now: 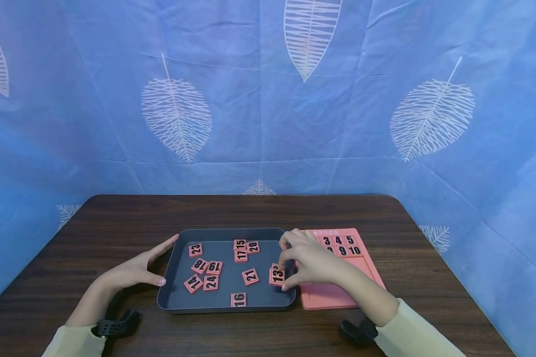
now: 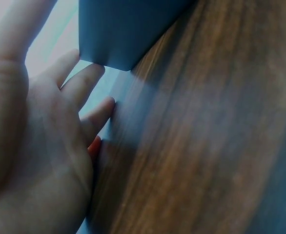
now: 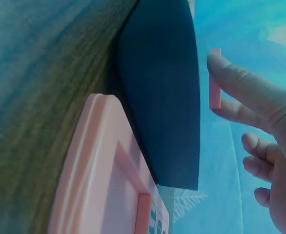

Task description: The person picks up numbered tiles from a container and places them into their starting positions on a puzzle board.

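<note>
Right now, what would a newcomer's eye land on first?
Probably the white leaf prints on the blue cloth behind the table. Then the dark tray mid-table, scattered with pink number tiles, and the pink board on its right. Over the tray's right side, the right grip pinches tile 13; the left grip is at its left edge.

Pink tiles [image 1: 250,276] with black numerals [image 1: 211,282], dark grey tray [image 1: 219,245], blue cloth [image 1: 259,99], white leaves [image 1: 176,116]

Prob. a curtained-off indoor spot, exact type unclear: dk. wood-grain counter [image 1: 250,211] w/ blue cloth [image 1: 259,119], white leaf prints [image 1: 177,116], hung behind & to L/R of counter.
</note>
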A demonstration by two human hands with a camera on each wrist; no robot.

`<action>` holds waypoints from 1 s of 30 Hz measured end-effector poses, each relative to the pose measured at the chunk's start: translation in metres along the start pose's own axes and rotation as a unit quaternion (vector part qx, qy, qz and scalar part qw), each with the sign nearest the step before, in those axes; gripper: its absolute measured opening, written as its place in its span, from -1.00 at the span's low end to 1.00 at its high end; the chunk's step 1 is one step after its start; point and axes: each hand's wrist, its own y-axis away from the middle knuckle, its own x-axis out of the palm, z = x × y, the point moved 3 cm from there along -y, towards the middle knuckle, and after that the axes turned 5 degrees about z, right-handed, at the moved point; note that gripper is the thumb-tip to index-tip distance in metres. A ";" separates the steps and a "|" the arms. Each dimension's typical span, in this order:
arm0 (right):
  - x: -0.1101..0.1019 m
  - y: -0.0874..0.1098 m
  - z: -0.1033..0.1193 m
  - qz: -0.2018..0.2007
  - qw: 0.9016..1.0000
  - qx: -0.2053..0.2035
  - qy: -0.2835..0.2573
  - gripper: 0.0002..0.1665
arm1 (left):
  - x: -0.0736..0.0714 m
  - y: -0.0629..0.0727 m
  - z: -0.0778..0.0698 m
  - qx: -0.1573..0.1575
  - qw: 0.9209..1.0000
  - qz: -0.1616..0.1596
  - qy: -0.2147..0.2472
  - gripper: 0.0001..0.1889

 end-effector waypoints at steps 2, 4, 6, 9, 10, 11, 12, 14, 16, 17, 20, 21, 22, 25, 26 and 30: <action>-0.002 0.007 -0.001 -0.019 1.000 0.018 -0.007 -0.68 | 0.000 0.000 0.000 -0.001 1.000 0.000 0.002 0.03; -0.004 0.015 -0.003 -0.041 0.998 0.035 -0.010 -0.68 | 0.000 0.000 0.000 -0.002 1.000 -0.001 0.002 0.03; -0.006 0.022 -0.005 -0.065 0.996 0.053 -0.008 -0.68 | 0.000 0.000 -0.001 -0.003 1.000 -0.002 0.001 0.03; -0.009 0.033 -0.009 -0.101 0.992 0.078 0.004 -0.67 | 0.000 0.000 -0.001 -0.002 1.000 -0.004 -0.003 0.03; -0.009 0.037 -0.011 -0.110 0.990 0.088 0.011 -0.67 | 0.000 0.000 -0.001 -0.002 1.000 -0.005 -0.005 0.03; -0.009 0.040 -0.012 -0.119 0.988 0.099 0.015 -0.66 | 0.000 0.000 -0.001 -0.001 1.000 -0.005 -0.005 0.03; -0.009 0.044 -0.014 -0.126 0.986 0.111 0.020 -0.66 | 0.000 0.000 -0.001 0.000 1.000 -0.005 -0.005 0.03; -0.009 0.051 -0.018 -0.138 0.981 0.133 0.021 -0.67 | 0.000 0.000 -0.001 0.002 1.000 -0.004 -0.004 0.03; -0.009 0.057 -0.022 -0.146 0.977 0.153 0.024 -0.67 | 0.000 0.000 -0.001 0.003 1.000 -0.002 -0.002 0.03; -0.008 0.061 -0.024 -0.148 0.975 0.165 0.025 -0.68 | 0.000 0.000 -0.001 0.004 1.000 -0.002 -0.002 0.03; -0.007 0.070 -0.029 -0.151 0.968 0.197 0.031 -0.68 | 0.000 0.000 -0.001 0.003 1.000 -0.002 -0.003 0.03; -0.007 0.073 -0.031 -0.151 0.966 0.208 0.035 -0.68 | 0.000 0.000 -0.001 0.003 1.000 -0.002 -0.004 0.03; -0.006 0.075 -0.033 -0.150 0.963 0.219 0.039 -0.67 | 0.000 0.000 -0.001 0.003 1.000 -0.003 -0.004 0.03; -0.005 0.082 -0.039 -0.151 0.957 0.243 0.052 -0.66 | 0.000 0.000 0.000 0.002 1.000 -0.004 -0.005 0.03; -0.004 0.084 -0.040 -0.153 0.954 0.250 0.055 -0.66 | 0.000 0.000 0.000 0.002 1.000 -0.003 -0.004 0.03; -0.003 0.091 -0.046 -0.154 0.945 0.280 0.064 -0.63 | 0.000 0.000 0.001 0.003 1.000 -0.003 -0.005 0.03</action>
